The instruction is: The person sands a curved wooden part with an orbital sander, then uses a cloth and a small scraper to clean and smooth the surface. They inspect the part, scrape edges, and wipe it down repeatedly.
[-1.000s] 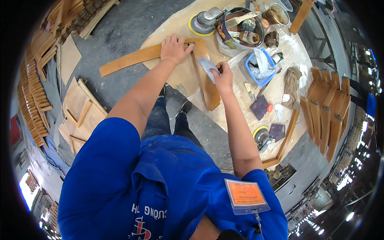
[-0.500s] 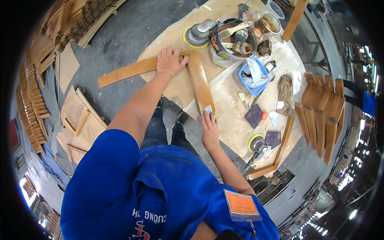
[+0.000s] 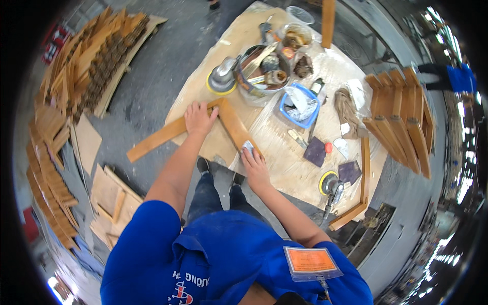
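An L-shaped piece of brown varnished wood (image 3: 233, 121) lies partly on the covered work table, its left leg reaching out past the table edge. My left hand (image 3: 199, 120) grips that leg close to the corner, its fingers bent over the wood. Near the free end of the other leg, my right hand (image 3: 254, 165) presses a small pale grey pad (image 3: 248, 146) against the surface with its fingertips. The pad's underside is hidden, and its exact kind cannot be made out. Beyond the corner stands a round sander (image 3: 222, 76) with a yellow rim.
A bucket (image 3: 242, 84) of brushes and jars and a blue basket (image 3: 285, 116) stand on the table (image 3: 277, 175). Purple abrasive sheets (image 3: 314, 152), a second sander (image 3: 330, 184) and another wooden angle (image 3: 364, 175) lie rightward. Stacked chair-like frames (image 3: 399, 119) stand beyond; wood piles (image 3: 94, 61) lie left.
My view has turned, so the table and wood appear shifted left. The right hand and pad sit slightly farther from the leg's end. My left hand keeps its hold near the corner.
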A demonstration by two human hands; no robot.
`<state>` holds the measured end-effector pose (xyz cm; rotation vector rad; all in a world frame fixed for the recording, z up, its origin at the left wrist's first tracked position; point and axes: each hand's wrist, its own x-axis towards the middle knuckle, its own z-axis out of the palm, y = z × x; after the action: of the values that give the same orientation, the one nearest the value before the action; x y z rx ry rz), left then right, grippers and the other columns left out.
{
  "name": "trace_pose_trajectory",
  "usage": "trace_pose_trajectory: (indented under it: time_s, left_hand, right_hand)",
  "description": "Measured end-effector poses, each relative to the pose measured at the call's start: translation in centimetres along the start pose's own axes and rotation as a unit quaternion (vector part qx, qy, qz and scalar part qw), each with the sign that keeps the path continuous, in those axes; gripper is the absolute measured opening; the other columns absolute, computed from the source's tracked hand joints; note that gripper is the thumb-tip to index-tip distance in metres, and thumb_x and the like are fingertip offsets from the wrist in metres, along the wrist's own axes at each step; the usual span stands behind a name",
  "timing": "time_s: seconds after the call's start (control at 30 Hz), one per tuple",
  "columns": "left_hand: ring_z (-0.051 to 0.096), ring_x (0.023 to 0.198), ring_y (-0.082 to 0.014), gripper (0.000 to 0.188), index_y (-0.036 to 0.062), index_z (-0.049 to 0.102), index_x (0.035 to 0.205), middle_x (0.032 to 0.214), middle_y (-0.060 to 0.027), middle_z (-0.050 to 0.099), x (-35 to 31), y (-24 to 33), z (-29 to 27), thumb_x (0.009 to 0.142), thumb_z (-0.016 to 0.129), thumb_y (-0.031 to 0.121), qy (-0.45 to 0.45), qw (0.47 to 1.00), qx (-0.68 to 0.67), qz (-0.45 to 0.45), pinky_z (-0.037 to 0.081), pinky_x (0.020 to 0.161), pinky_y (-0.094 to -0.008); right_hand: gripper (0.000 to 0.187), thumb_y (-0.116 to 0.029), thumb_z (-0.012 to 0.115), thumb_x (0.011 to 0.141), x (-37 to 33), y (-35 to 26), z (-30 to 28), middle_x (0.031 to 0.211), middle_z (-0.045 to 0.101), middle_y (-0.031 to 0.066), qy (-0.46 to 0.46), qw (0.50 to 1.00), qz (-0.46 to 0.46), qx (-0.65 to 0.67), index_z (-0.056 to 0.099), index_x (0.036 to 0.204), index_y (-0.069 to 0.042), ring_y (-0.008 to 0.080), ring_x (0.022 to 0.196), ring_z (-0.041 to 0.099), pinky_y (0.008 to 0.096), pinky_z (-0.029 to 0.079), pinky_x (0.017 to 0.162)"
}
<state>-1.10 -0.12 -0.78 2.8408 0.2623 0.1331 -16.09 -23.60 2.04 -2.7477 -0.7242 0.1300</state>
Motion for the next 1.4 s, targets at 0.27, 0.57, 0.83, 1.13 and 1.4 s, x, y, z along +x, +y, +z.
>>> trace_pose_trajectory:
  time_s: [0.27,0.57,0.83,1.13,1.4]
  left_hand:
    - [0.05,0.107,-0.0343,0.051,0.0076,0.06,0.108,0.109,-0.0153,0.056,0.0,-0.2,-0.1,0.085,0.056,0.053,0.026,0.999,0.011,0.029,0.039,0.093,-0.0457]
    - [0.054,0.103,-0.0354,0.037,0.0084,0.058,0.113,0.11,-0.0169,0.057,4.5,-0.9,0.5,0.092,0.055,0.039,0.031,0.989,-0.021,-0.146,0.043,0.088,-0.0455]
    - [0.045,0.12,-0.0343,0.044,0.0099,0.05,0.127,0.128,-0.0163,0.048,3.9,-0.7,0.8,0.095,0.05,0.04,0.106,0.985,0.051,-0.122,0.036,0.099,-0.0461]
    - [0.04,0.126,-0.0367,0.042,0.0086,0.048,0.128,0.135,-0.0216,0.043,4.1,-0.8,0.9,0.093,0.053,0.032,0.08,0.99,0.021,-0.117,0.032,0.104,-0.0465]
    - [0.039,0.125,-0.0379,0.042,0.0086,0.047,0.128,0.134,-0.0216,0.043,3.9,-1.0,1.1,0.091,0.054,0.027,0.08,0.992,0.014,-0.101,0.031,0.104,-0.0475]
  right_hand:
    - [0.053,-0.007,0.052,0.079,2.8,-0.6,-0.6,0.14,0.041,0.0125,0.024,0.999,0.024,0.036,0.047,0.131,0.002,0.0345,0.131,0.035,0.045,0.036,0.104]
    - [0.058,-0.005,0.058,0.076,-10.6,2.4,-5.5,0.14,0.044,0.0069,-0.109,0.99,0.085,0.026,0.048,0.133,-0.007,0.0338,0.128,0.041,0.0475,0.04,0.099]
    - [0.052,0.006,0.05,0.078,-5.3,16.2,-13.4,0.131,0.053,0.0178,0.248,0.92,0.299,0.051,0.054,0.129,-0.005,0.035,0.123,0.047,0.0433,0.039,0.102]
    - [0.048,-0.02,0.071,0.077,8.0,26.0,-14.4,0.112,0.061,0.0205,0.275,0.877,0.387,0.076,0.059,0.121,-0.004,0.0349,0.101,0.059,0.0387,0.046,0.092]
    - [0.04,-0.025,0.061,0.086,27.1,29.9,-11.5,0.114,0.061,0.0261,0.197,0.856,0.456,0.142,0.059,0.114,0.004,0.0396,0.105,0.059,0.046,0.047,0.091]
